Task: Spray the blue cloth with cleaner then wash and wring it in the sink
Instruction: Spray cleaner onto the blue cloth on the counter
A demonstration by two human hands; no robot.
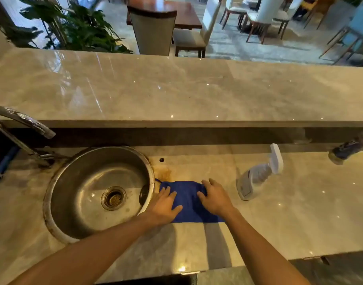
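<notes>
Blue cloth (190,202) spread flat on the marble desk (279,212), just past the right rim of the round steel sink (59,192), at about 3 o'clock from the drain (113,198). Left hand (163,206) laid palm down on the cloth's left part, fingers straight and slightly spread, grip apart and clamped on nothing, heel of the palm close by the sink rim. Right hand (214,197) pressed flat on the cloth's right part, fingers extended toward 11 o'clock, grip likewise apart, nothing pinched. Both bare forearms reaching in from 6 o'clock. White spray bottle (258,175) of cleaner on the desk at 3 o'clock from the cloth, near but apart from the right hand, leaning with its trigger head toward 1 o'clock. Rust-coloured stain (164,172) on the desk at 12 o'clock from the cloth's left corner, a small round hole (161,160) just beyond it. Dark plug-like disc (144,194) against the sink's inner right wall. Chrome faucet (22,124) arching in at 10 o'clock from the sink. Blurred dark object with a pale base (345,152) at the far right of the desk, not identifiable. Raised marble ledge (176,89) across at 12 o'clock, with chairs (154,31), a wooden table (166,11) and leafy plants (73,25) beyond.
</notes>
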